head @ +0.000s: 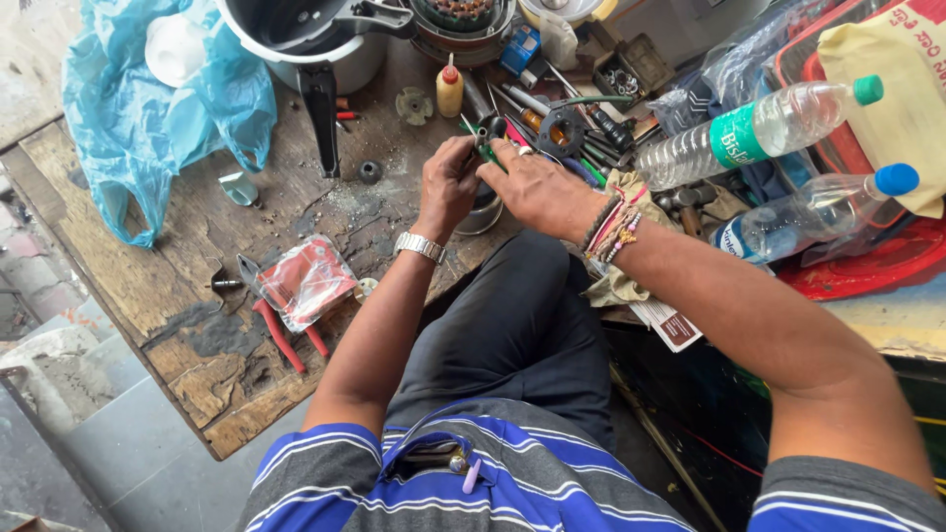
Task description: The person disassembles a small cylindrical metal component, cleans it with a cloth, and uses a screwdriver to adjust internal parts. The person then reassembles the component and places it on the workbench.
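Observation:
My left hand (448, 182), with a metal watch at the wrist, is closed around a small dark part (487, 129) above the worn wooden bench (197, 246). My right hand (537, 187), with thread bands at the wrist, grips a green-handled tool (493, 155) whose tip meets that part. Both hands touch each other. Under them stands a small metal cup (481, 215), mostly hidden.
A pressure cooker (296, 39) with a black handle stands at the back. A blue plastic bag (148, 99) lies left. Red-handled pliers (286, 330) and a small plastic packet lie near the front edge. Two water bottles (759, 133) and many loose tools crowd the right.

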